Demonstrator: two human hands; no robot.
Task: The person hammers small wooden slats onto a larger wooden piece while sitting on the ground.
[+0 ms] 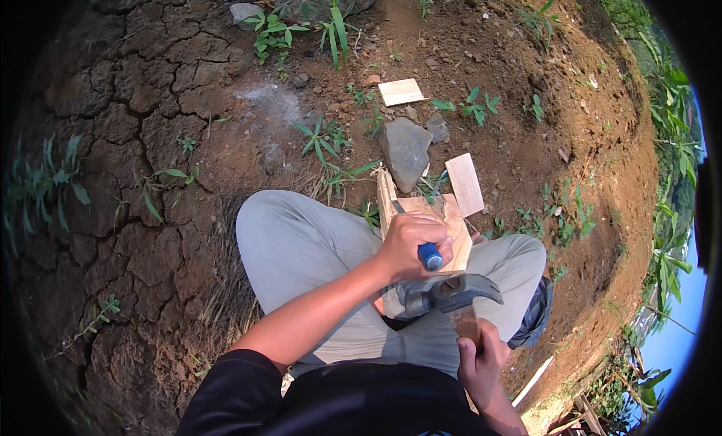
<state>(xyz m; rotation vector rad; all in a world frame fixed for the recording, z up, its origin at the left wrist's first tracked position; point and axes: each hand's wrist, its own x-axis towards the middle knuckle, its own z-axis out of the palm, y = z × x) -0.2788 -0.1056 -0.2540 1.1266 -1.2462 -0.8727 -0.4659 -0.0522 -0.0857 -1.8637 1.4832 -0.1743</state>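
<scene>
My left hand [410,244] is wrapped round a chisel [429,255], whose blue handle end points back toward me. Part of its blade shows past the knuckles, close to a pale wooden piece [456,248] with a raised left side, which lies between my crossed legs. The hand covers the middle of this wood, so I cannot tell whether the blade's tip touches it. In my right hand [483,361] is a claw hammer [455,293], gripped by its wooden handle. Its metal head hangs just nearer to me than the chisel's handle end, apart from it.
Beyond the wood stands a grey stone [406,151]. A thin wooden board [465,184] leans at its right, and another small board [401,92] lies farther off on the soil. Cracked earth [135,135] spreads to the left; a slope with plants drops away at right.
</scene>
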